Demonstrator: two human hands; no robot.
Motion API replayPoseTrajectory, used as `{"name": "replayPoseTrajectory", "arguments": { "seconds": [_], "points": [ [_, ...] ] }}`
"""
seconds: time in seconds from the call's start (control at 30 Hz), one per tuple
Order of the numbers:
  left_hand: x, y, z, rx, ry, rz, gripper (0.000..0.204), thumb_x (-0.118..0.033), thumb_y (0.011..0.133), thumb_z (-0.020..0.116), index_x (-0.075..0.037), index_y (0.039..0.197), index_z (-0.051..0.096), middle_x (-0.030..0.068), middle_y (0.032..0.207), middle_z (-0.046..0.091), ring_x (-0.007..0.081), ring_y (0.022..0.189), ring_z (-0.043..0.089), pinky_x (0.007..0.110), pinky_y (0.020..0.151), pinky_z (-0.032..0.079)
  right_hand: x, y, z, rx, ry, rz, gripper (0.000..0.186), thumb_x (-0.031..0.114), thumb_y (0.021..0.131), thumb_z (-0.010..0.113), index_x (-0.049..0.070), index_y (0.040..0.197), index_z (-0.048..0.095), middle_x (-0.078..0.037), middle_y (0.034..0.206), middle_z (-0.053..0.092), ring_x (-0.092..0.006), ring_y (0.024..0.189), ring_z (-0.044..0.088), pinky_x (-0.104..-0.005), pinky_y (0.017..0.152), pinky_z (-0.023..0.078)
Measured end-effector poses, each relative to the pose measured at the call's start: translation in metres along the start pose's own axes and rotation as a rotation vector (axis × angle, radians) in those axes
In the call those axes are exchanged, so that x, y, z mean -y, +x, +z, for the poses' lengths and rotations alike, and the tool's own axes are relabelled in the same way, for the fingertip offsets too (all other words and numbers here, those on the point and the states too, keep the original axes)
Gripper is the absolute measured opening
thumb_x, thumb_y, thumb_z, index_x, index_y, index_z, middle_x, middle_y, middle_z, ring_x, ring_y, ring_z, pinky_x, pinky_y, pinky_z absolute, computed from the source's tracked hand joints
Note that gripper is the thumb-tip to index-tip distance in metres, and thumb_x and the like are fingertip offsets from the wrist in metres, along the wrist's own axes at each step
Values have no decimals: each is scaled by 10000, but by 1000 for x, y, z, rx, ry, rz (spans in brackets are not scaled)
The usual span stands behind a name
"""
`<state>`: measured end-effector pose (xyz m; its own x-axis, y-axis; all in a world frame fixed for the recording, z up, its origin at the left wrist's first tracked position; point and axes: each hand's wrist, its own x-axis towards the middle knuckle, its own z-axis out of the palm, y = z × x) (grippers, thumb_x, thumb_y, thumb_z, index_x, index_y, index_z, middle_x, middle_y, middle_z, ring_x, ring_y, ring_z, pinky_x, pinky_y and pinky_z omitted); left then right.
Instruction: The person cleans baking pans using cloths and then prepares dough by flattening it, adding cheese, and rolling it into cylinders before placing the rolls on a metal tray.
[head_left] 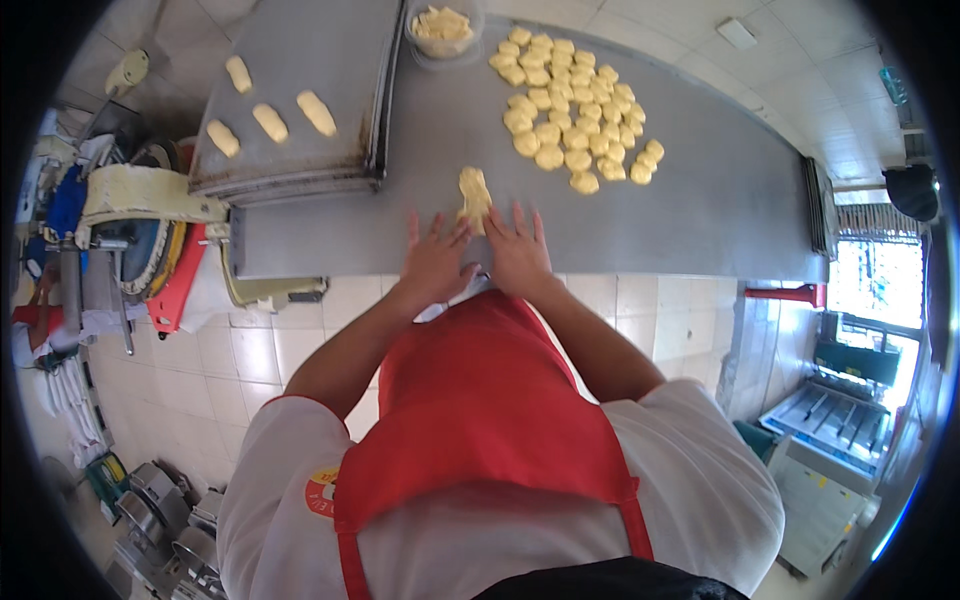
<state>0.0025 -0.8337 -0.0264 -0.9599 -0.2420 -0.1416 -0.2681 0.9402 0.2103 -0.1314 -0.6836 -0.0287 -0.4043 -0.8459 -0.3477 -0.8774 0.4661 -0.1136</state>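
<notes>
On the tray (300,50) at left lie four dough rolls (269,122); then comes the left hand (436,258), fingers spread, unclenched; the dough strip (474,190) on the bench (700,225), stretching lengthwise away beyond the fingertips, its near end between both hands, about equally close; the right hand (520,258), likewise splayed; finally, clustered dough pieces (562,121).

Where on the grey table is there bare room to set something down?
The widest bare stretch of grey table lies right of the small dough pieces. A narrower patch lies below the bowl, between the tray and the pieces. Crowded: among the pieces, and where left hand and right hand touch the flattened dough.
</notes>
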Motion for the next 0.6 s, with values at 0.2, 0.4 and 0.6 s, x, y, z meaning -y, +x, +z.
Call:
{"name": "replayPoseTrajectory", "arguments": {
  "seconds": [0.2,0.4,0.6],
  "points": [
    [27,133,-65,-481,-563,-187,404,-266,1006,680,-80,1364,673,178,1402,681,401,1305,631,540,1153,454,-30,4,-28,-68,343,-11,730,150,942,585,100,1650,413,-112,1738,373,-420,1605,314,-684,1292,126],
    [134,320,-137,-539,-227,-286,310,-177,959,712,-70,1249,734,192,1231,729,411,1155,692,496,1020,559,-105,12,-85,-489,638,88,544,86,950,597,96,1494,616,-131,1639,519,-354,1531,460,-647,1275,213],
    [171,402,-143,-142,86,-315,294,-192,913,770,-108,1195,761,111,1435,629,312,1278,642,449,1059,544,-179,7,-79,-623,752,172,378,12,919,646,44,1285,733,-140,1438,676,-345,1319,636,-539,1153,433]
  ]
}}
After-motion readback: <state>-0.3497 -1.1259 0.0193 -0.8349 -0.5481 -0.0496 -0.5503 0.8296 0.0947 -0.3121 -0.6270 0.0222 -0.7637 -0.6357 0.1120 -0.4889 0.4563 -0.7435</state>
